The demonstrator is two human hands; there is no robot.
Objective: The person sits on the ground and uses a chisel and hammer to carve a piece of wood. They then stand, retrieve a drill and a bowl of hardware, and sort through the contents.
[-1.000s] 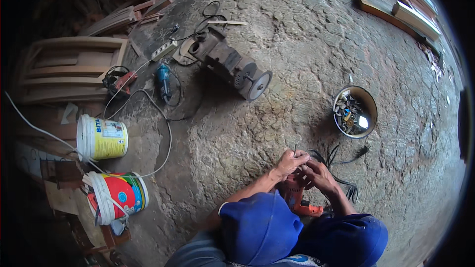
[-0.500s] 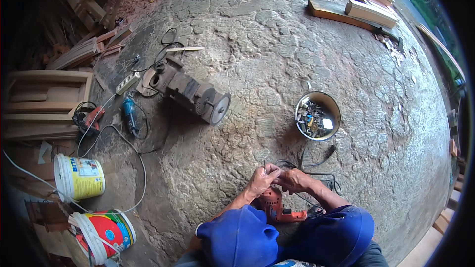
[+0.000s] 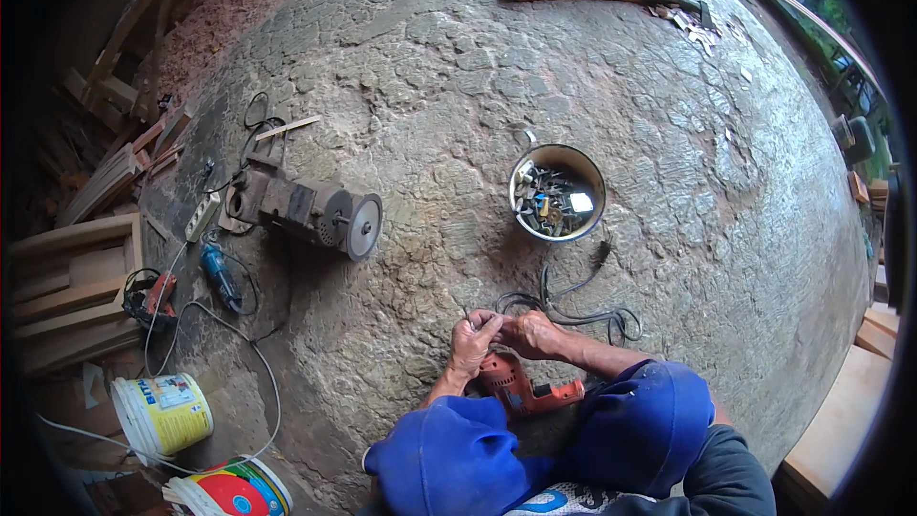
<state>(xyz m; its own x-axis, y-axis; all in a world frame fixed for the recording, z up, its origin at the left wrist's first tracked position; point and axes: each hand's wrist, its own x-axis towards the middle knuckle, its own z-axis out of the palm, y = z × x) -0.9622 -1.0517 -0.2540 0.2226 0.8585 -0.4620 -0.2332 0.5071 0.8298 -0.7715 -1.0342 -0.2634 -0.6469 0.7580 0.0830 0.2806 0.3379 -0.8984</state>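
An orange-red power drill (image 3: 516, 384) lies in front of my blue-clad knees, its handle end pointing right. My left hand (image 3: 470, 344) is closed in a pinch just above the drill's front end, with a small dark tip showing above the fingers. My right hand (image 3: 535, 333) meets it from the right, fingers curled together. Whatever the fingers grip is too small and hidden to name. The hands cover the front of the drill. Beyond them stands a round metal pot (image 3: 557, 193) full of small metal bits and hardware.
A motor with a grinding disc (image 3: 315, 215) sits on the rough floor, left of the pot. Farther left are a teal power tool (image 3: 222, 277), a power strip (image 3: 202, 218) and two buckets (image 3: 164, 413). A black cord (image 3: 564, 311) coils beside my right forearm.
The view has turned, so the pot and motor appear farther left and the wood at the back higher. My hands stay together by the drill's front end, their grip little changed.
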